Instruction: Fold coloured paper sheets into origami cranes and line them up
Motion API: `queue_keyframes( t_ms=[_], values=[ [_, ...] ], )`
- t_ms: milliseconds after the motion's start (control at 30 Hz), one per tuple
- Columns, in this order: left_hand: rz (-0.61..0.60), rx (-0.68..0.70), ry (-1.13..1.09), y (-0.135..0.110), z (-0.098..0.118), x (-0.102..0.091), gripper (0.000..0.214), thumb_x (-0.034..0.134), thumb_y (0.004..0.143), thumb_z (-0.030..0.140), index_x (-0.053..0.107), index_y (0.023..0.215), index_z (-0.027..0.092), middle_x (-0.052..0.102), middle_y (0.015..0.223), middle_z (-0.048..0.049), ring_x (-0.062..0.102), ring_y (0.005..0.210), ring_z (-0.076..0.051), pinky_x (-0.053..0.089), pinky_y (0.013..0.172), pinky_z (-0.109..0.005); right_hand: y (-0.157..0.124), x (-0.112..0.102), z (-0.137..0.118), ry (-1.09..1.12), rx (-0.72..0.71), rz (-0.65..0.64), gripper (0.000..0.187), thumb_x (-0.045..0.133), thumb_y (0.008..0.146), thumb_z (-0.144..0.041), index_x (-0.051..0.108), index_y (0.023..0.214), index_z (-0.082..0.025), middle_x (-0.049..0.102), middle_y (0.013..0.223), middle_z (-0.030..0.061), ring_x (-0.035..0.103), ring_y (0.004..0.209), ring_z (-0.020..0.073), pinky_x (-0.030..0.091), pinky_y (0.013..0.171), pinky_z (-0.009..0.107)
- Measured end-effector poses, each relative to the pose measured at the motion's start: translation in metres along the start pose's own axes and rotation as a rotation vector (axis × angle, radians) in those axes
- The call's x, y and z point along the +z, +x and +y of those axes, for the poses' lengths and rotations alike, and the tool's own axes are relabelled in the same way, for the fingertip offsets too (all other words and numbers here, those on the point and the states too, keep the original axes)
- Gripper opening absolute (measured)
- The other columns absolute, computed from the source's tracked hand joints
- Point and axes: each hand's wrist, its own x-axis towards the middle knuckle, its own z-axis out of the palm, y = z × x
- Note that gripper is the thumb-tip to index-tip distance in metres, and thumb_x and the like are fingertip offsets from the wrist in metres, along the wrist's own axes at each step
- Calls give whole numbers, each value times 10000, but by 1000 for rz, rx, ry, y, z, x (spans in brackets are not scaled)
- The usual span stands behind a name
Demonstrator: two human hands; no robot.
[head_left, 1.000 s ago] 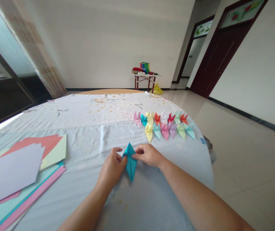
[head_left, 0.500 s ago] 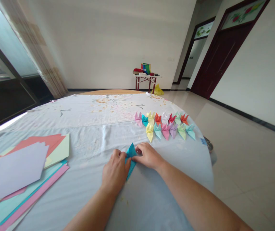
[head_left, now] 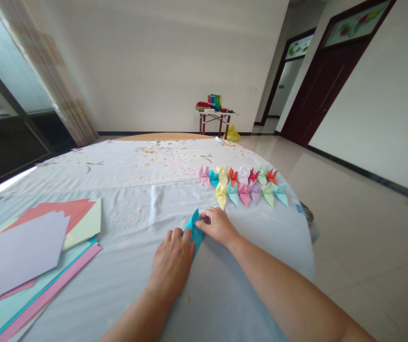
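Note:
A folded blue sheet of origami paper (head_left: 198, 236) lies on the cloth-covered table (head_left: 125, 275) in front of me, its pointed tip aimed away from me. My left hand (head_left: 174, 251) presses on its left side, fingers bent over the paper and hiding part of it. From the right, my right hand (head_left: 218, 226) pinches the upper right edge between thumb and fingers. Beyond the hands, several folded paper cranes (head_left: 244, 194) in many colours stand in two rows.
Loose sheets of coloured paper (head_left: 22, 251) are stacked at the left. The rounded table edge drops to a tiled floor (head_left: 354, 247) on the right. A small side table (head_left: 215, 113) with a colourful bag (head_left: 215, 101) stands by the far wall.
The paper's upper part now looks like a narrower single point. My left hand has slid slightly right and down along it, and the right thumb has moved a little up its right edge.

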Motion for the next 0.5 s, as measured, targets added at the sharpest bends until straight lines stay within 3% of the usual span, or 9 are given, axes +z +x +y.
queue_keyframes(
  t_ms=[100,500],
  values=[
    [8,15,11,1,0,1,291,330,872,291,516,1082,214,534,902,-70,485,878,-208,383,765,-319,3,4,0,-68,70,26,189,600,710,-371,632,726,-186,637,713,25,539,747,168,339,709,277],
    [55,55,66,0,-3,6,268,314,881,284,549,995,224,518,882,-69,489,820,-225,368,714,-356,16,5,1,-163,164,24,144,596,680,-342,619,693,-201,635,664,2,546,647,140,342,593,232]
  ],
)
